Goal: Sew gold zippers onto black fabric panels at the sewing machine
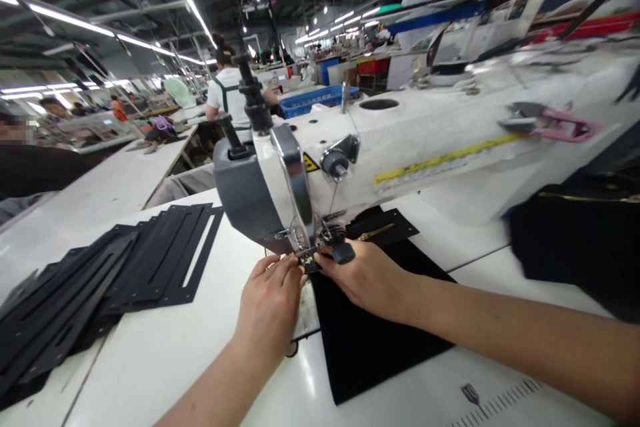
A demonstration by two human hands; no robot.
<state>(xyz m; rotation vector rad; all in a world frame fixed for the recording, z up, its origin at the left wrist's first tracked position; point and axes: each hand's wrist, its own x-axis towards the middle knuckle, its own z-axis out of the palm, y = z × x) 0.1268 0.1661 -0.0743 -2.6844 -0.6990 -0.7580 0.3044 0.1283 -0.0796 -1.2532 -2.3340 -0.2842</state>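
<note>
A black fabric panel (pixel 380 347) lies on the machine bed, its far corner under the presser foot of a white sewing machine (pixel 440 127). My left hand (pixel 273 293) is closed at the panel's left edge, fingertips pressed together just beside the foot. On the other side, my right hand (pixel 367 273) is also closed, thumb and fingers gripping the panel close to the needle. Part of its fingertips is hidden behind a dark knob. Past the right hand, a black piece with a gold zipper (pixel 377 232) sticks out from behind the machine head.
Overlapping slotted black panels (pixel 165 260) lie on the table at left. Pink-handled thread snips (pixel 565 125) rest on the machine arm. At right is a dark zippered piece (pixel 575 233). A person (pixel 230 90) in white sits ahead, near a blue crate (pixel 315 100).
</note>
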